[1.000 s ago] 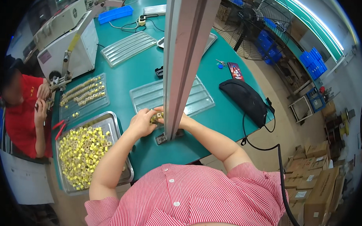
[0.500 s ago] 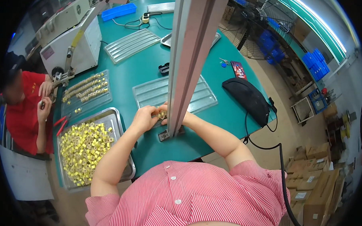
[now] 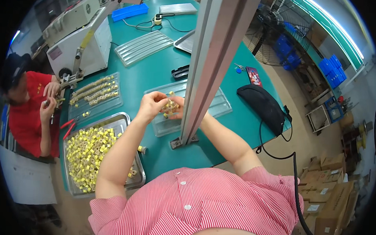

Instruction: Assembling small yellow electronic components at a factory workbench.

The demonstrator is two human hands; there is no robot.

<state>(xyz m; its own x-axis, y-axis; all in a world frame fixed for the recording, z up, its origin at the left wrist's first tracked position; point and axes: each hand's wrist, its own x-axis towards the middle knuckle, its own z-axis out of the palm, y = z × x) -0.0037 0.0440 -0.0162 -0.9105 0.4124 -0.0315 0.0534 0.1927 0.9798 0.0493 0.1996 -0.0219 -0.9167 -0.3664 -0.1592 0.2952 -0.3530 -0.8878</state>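
Over a clear ribbed tray [image 3: 166, 127], my two hands meet just left of an upright metal post. My left hand [image 3: 150, 107] pinches at a small cluster of yellow-and-tan blocks [image 3: 170, 107]. From the other side my right hand [image 3: 179, 108] holds the same cluster in its fingers; the post hides part of this hand and the wrist. Many more such blocks [image 3: 85, 155] are heaped in a metal tray [image 3: 141, 174] beside my left forearm.
The metal post [image 3: 208, 68] rises close in front of me from the green table [image 3: 162, 154]. Left are a tray with rows of blocks [image 3: 99, 108], red-handled pliers [image 3: 69, 123] and a red-shirted person [image 3: 28, 112] at a white machine [image 3: 80, 51]. Right lie a black pouch [image 3: 261, 105] and phone [image 3: 254, 76].
My hands have moved up and away from the post's foot, so the cluster of blocks shows more. The whole view has shifted slightly.
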